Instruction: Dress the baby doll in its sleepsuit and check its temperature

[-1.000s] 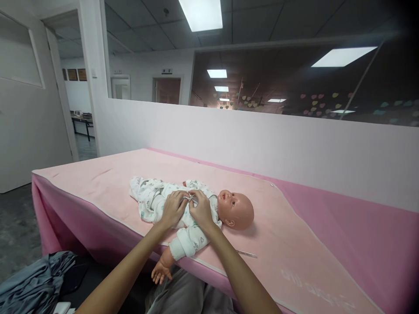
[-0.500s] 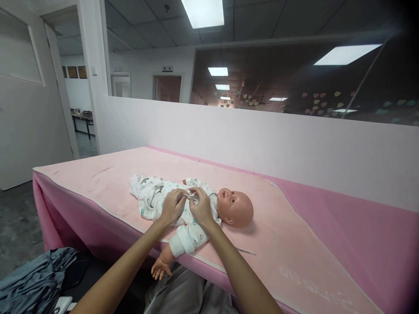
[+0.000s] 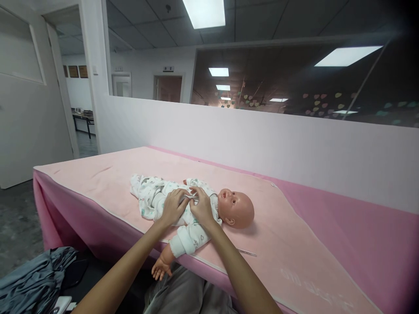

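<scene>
A baby doll [image 3: 241, 210] lies on its back with its head to the right, dressed in a white patterned baby outfit [image 3: 153, 205]. Over the doll's chest, my left hand [image 3: 175, 206] pinches the front edge of the outfit. Close beside it, my right hand [image 3: 200, 205] pinches the same edge, the fingertips of both hands nearly meeting. Whatever fastening lies between the fingers is too small to make out. The doll's near arm [image 3: 163, 261], its cuff folded back, hangs over the table's front edge.
A pink blanket [image 3: 294, 257] covers the table over a darker pink cloth [image 3: 343, 218]. A thin clear stick, perhaps a thermometer [image 3: 247, 252], lies right of my right forearm. Grey-blue fabric [image 3: 32, 279] and a white device [image 3: 62, 304] are at lower left. A white wall [image 3: 229, 135] stands behind.
My fingers shift slightly at the outfit's front edge while both hands keep their pinch. The doll stays where it was.
</scene>
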Motion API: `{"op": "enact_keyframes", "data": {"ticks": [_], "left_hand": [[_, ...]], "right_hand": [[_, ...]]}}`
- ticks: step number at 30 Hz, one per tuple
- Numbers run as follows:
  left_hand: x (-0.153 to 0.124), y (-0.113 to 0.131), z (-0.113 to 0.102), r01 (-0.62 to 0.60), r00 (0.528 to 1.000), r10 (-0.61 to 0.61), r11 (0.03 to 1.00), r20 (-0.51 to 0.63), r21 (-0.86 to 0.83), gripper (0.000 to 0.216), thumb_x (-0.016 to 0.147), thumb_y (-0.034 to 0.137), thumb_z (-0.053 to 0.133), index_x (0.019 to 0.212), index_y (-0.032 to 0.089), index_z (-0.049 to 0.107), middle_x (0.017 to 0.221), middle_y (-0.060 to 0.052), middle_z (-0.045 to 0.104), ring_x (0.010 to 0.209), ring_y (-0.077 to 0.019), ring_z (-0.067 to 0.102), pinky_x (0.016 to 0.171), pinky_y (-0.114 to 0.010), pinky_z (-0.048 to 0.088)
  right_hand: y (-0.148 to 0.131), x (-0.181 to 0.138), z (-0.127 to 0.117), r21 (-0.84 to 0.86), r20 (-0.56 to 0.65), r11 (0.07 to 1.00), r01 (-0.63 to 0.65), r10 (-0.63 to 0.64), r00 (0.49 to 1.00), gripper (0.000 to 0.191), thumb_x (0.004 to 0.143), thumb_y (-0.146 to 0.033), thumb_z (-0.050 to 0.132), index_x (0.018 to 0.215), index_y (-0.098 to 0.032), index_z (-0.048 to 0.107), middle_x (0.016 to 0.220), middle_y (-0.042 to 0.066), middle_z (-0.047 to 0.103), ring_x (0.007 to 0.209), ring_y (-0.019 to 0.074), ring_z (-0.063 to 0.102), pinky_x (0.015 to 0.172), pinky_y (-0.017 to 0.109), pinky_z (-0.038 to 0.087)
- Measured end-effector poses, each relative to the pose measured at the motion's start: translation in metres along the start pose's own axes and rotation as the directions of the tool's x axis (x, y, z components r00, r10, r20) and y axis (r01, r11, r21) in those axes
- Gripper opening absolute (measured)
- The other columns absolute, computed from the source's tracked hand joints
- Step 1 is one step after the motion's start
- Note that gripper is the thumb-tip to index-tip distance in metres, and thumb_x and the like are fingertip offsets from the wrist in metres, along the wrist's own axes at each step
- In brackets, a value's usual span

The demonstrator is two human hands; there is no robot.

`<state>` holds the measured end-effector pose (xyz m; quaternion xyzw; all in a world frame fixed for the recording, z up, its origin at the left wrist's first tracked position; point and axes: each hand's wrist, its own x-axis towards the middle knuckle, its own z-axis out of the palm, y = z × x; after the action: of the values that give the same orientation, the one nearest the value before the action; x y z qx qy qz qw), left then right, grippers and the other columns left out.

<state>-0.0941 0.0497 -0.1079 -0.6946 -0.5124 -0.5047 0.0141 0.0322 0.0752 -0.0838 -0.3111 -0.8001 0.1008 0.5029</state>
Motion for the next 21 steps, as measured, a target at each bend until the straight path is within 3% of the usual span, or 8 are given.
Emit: {"op": "enact_keyframes", "data": {"ticks": [13, 21], "left_hand": [[0.0013, -0.0021, 0.0009, 0.033, 0.999, -0.033, 0.998, -0.004, -0.053, 0.014, 0.081, 0.022, 0.047, 0.089, 0.023, 0.059, 0.093, 0.000, 0.062, 0.090, -0.0179, 0.053, 0.084, -0.032, 0.037], [-0.0016, -0.0001, -0.0038, -0.008, 1.000, 0.007, 0.995, -0.010, -0.100, 0.017, 0.083, 0.028, 0.047, 0.093, 0.023, 0.059, 0.093, 0.000, 0.063, 0.090, -0.0179, 0.054, 0.084, -0.032, 0.038]], "right_hand": [[-0.0003, -0.0012, 0.0004, 0.016, -0.112, 0.996, -0.088, 0.089, 0.990, 0.030, 0.062, -0.003, 0.042, 0.084, -0.018, 0.057, 0.084, 0.004, 0.061, 0.082, 0.0172, 0.057, 0.075, 0.029, 0.045], [-0.0005, 0.0007, -0.0021, 0.024, -0.133, 0.998, -0.065, 0.068, 0.989, 0.019, 0.063, -0.005, 0.045, 0.066, -0.019, 0.057, 0.075, 0.002, 0.059, 0.075, 0.0158, 0.056, 0.072, 0.027, 0.044]]}}
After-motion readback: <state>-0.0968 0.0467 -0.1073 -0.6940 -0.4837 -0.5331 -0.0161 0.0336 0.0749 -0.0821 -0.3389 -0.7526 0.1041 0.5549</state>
